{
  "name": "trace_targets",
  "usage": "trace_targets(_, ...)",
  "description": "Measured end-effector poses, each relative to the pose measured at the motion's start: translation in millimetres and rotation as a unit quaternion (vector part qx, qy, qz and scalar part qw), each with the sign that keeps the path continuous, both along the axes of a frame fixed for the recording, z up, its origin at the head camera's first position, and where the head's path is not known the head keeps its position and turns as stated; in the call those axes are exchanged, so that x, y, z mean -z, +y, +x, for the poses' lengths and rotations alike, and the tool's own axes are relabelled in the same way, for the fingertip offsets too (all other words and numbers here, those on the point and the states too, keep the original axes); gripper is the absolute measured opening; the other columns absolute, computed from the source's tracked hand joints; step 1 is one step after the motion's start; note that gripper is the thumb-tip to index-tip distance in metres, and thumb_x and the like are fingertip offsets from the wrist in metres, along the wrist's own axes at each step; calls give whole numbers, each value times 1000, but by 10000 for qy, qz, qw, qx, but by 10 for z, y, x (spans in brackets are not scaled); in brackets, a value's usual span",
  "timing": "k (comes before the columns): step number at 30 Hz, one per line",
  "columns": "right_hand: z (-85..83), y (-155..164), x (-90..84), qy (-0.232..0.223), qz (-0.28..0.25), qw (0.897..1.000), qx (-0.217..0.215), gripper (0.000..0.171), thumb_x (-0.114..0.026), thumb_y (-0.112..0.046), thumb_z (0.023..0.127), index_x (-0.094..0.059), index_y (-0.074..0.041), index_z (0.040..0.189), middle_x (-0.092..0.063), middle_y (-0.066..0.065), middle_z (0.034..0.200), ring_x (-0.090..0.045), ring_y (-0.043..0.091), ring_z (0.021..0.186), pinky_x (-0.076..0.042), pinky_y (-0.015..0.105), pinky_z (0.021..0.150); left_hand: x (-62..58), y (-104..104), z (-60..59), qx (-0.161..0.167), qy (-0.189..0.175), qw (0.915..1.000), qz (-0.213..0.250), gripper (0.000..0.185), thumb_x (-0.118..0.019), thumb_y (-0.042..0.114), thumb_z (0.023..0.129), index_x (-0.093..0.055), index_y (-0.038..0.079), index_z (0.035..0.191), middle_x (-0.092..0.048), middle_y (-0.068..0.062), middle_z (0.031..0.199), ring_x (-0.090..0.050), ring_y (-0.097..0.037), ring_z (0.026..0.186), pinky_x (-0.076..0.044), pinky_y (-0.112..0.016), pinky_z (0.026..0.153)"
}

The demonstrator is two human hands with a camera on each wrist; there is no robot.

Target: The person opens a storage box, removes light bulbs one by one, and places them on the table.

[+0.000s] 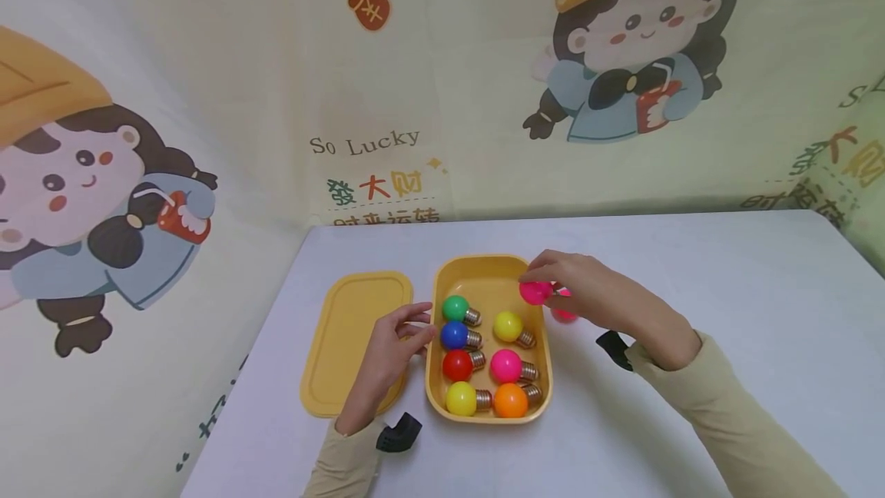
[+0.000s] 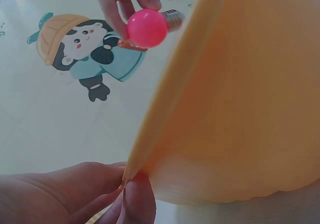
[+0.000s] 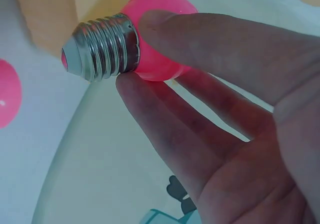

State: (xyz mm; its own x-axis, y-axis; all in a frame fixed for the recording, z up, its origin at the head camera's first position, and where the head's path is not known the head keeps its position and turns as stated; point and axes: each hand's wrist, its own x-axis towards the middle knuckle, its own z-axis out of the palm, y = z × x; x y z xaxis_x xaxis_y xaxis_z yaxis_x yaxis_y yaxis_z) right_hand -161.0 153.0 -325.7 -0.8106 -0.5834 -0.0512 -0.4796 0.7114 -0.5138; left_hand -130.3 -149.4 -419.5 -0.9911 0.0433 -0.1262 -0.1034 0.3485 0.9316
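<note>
The right hand [image 1: 594, 290] pinches a pink bulb [image 1: 535, 292] between thumb and fingers, holding it above the far right corner of the yellow box [image 1: 488, 267]; the right wrist view shows the fingers [image 3: 210, 49] closed round the pink globe with its silver screw base sticking out bare. A second pink bulb [image 1: 565, 312] lies on the desk [image 1: 691, 267] just outside the box's right wall, partly hidden by that hand. The left hand [image 1: 390, 356] rests at the box's left wall, its fingertips [image 2: 135, 194] nipping the rim. Inside the box lie seven bulbs in two rows: green [image 1: 456, 307], blue [image 1: 454, 335], red [image 1: 457, 365] and yellow [image 1: 461, 398] on the left, yellow [image 1: 508, 326], pink [image 1: 506, 366] and orange [image 1: 511, 400] on the right. The yellow lid [image 1: 346, 329] lies flat on the desk left of the box, under the left hand.
</note>
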Motion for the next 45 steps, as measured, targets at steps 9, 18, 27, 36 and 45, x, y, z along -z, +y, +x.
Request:
trace_targets(9,72,165,148,244,-131,9996,-57,38,-83,-4,77,-73,-11,114,-65,9,116,-64,26,102,-61,32,76,21,-25,40,-68,-41,10000,-2,40,-71,12,92,-63,7,131,-66,-14,115,-68,-21,92,-60,-28,72)
trace_targets(18,152,394,412,559,-233,9982,-14,34,-82,-2,78,-73,-13,109,-65,3,111,-64,23,100,-60,37,81,45,-18,39,-67,-37,10000,-36,40,-72,14,92,-63,8,130,-67,-13,114,-68,-20,91,-60,-28,72)
trace_targets(27,153,496,561,818,-12,9966,-140,35,-83,-1,76,-73,-13,107,-65,2,109,-63,20,98,-60,35,80,15,13,2,7,26,10000,-21,41,-71,15,92,-62,8,131,-67,-13,114,-68,-22,92,-60,-29,72)
trace_targets(36,163,498,660,714,99,9973,-104,37,-84,-2,75,-74,-14,109,-66,2,113,-63,23,102,-60,37,81,25,5,-20,66,57,10000,26,39,-71,13,92,-63,7,130,-67,-13,113,-68,-22,90,-60,-28,71)
trace_targets(45,155,479,789,970,135,9951,-158,41,-86,-1,71,-75,-11,110,-66,6,117,-58,25,106,-59,34,81,25,-10,-9,37,55,10000,-26,39,-71,12,92,-63,7,129,-66,-13,114,-68,-22,90,-60,-28,71)
